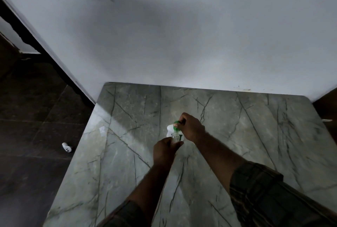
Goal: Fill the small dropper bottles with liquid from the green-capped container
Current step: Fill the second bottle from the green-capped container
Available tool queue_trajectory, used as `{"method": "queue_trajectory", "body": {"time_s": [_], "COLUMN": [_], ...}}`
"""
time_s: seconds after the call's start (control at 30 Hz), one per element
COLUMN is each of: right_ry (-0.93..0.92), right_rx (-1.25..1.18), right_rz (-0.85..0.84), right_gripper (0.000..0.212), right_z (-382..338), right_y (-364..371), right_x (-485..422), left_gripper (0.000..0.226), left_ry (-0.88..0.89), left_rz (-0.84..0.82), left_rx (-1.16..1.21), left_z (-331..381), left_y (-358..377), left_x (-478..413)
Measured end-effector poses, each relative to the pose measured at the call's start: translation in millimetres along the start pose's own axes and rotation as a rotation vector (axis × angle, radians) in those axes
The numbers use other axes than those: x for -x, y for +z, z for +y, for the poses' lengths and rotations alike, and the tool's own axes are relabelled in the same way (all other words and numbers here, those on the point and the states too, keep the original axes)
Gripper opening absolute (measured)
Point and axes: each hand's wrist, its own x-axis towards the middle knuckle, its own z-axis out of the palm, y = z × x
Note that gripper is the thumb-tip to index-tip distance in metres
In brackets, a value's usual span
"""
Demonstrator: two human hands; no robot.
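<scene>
A small clear dropper bottle (174, 137) sits in the left hand (164, 151). Just beyond it, the right hand (191, 128) grips the white green-capped container (170, 128).

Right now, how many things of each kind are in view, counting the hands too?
Hands: 2, left hand and right hand
Green-capped container: 1
Small clear bottle: 1
Small white object on the floor: 1
Total: 5

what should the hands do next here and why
Probably twist the green cap off with the right hand: its fingers are curled at the cap, which looks still on the white container, while the left hand holds a small clear bottle right in front of it, waiting to be filled.
</scene>
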Motion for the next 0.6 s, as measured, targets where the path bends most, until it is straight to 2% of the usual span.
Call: {"method": "queue_trajectory", "body": {"time_s": [0.6], "right_ry": [0.009], "right_rx": [0.018], "right_rz": [-0.021], "right_gripper": [0.024], "right_z": [-4.5], "right_y": [-5.4], "right_x": [-0.8], "left_gripper": [0.019], "left_ry": [-0.014], "left_rz": [0.0], "left_rx": [0.049], "left_z": [4.0], "left_y": [-3.9], "left_x": [5.3]}}
